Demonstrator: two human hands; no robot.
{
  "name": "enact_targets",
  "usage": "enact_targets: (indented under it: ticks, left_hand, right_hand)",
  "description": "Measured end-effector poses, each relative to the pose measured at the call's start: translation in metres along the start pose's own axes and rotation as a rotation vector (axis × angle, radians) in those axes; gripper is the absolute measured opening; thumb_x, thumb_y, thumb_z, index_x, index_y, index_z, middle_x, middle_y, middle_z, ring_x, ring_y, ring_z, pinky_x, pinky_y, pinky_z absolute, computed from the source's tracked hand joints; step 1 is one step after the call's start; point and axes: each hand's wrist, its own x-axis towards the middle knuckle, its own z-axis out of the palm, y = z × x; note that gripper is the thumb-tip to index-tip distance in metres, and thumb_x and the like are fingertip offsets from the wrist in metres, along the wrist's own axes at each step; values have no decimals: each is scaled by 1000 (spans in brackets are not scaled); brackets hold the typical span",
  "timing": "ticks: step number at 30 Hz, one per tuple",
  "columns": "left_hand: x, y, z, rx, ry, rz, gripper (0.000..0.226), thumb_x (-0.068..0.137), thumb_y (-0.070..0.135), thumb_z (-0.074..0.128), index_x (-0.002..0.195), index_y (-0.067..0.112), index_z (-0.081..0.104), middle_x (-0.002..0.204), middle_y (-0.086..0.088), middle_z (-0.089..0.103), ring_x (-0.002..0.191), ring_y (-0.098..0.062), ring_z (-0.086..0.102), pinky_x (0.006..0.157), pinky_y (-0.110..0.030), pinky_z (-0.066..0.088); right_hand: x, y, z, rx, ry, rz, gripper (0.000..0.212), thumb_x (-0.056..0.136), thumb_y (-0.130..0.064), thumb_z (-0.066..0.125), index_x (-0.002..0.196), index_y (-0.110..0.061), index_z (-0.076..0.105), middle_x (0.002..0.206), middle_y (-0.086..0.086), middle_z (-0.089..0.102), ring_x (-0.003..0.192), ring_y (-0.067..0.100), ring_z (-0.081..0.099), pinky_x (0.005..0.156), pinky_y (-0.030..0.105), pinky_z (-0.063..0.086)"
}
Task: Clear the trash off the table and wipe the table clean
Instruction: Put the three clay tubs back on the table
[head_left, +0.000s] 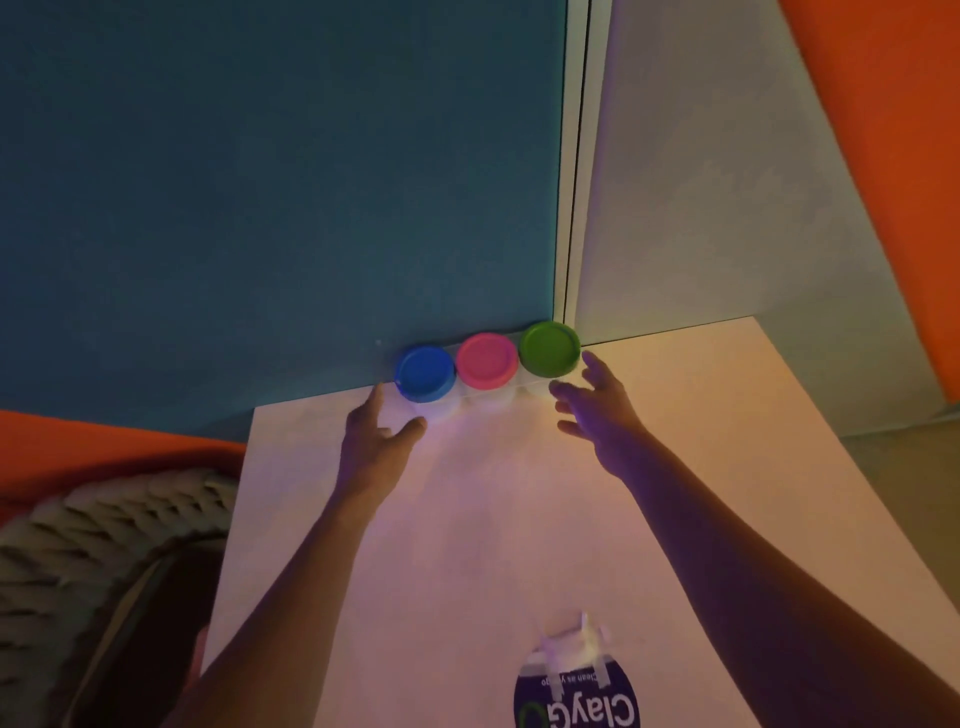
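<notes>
**Both hands flank three tubs at the far worktop edge**

Three lidded tubs stand in a row along the far edge of the pale worktop (519, 519): blue tub (425, 375), pink tub (487, 362), green tub (549, 349), each touching its neighbour. The left hand (375, 435) lies beside the blue tub, fingers spread. The right hand (597, 402) hovers spread beside the green tub. A wipes pack (574, 686) sits at the near edge.

Three small tubs stand upright in a touching row along the far edge of the pale bench (467, 519): blue lid (425, 372), pink lid (487, 360), green lid (549, 348). At the near edge sits a purple wipes pack (576, 696) with a white wipe poking out.
</notes>
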Motion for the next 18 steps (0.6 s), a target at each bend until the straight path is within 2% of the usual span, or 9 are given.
enact_targets:
  ticks: [2, 4, 9, 13, 18]
  left_hand:
    - [-22, -3, -2, 19, 48, 26, 74, 92, 29, 71, 156, 24, 35, 155, -3, 37, 114, -20, 59, 96, -32, 49]
    - [-47, -9, -6, 47, 50, 56, 71, 92, 26, 71, 154, 24, 37, 155, -4, 36, 114, -18, 56, 99, -36, 50]
    - [-117, -27, -19, 153, 62, 128, 69, 91, 32, 72, 152, 31, 38, 155, 0, 35, 131, -20, 52, 101, -44, 53]
    - [-180, -43, -35, 186, 102, 127, 69, 92, 41, 69, 151, 38, 35, 158, 9, 28, 134, -15, 48, 102, -40, 53]
    - [-250, -78, -66, 156, 173, 113, 65, 91, 42, 69, 149, 37, 40, 155, 12, 29, 132, -15, 51, 100, -39, 53]
  right_hand:
    - [-16, 10, 0, -10, -28, -4, 72, 92, -22, 68, 154, -26, 31, 151, 1, 40, 95, 20, 62, 84, 40, 55]
    - [-38, 20, -1, -15, -73, -4, 65, 93, -23, 68, 151, -24, 37, 143, 3, 48, 88, 19, 62, 75, 35, 52]
    - [-99, 42, 3, -109, -196, -43, 47, 93, -21, 68, 138, -18, 55, 121, 6, 67, 76, 18, 62, 65, 30, 49]
    - [-150, 58, 12, -225, -296, -95, 34, 92, -25, 68, 126, -24, 62, 109, 1, 72, 80, 18, 70, 76, 38, 55]
    - [-211, 82, 38, -309, -432, -103, 25, 93, -29, 67, 117, -32, 62, 100, -11, 72, 82, 15, 72, 86, 44, 57]
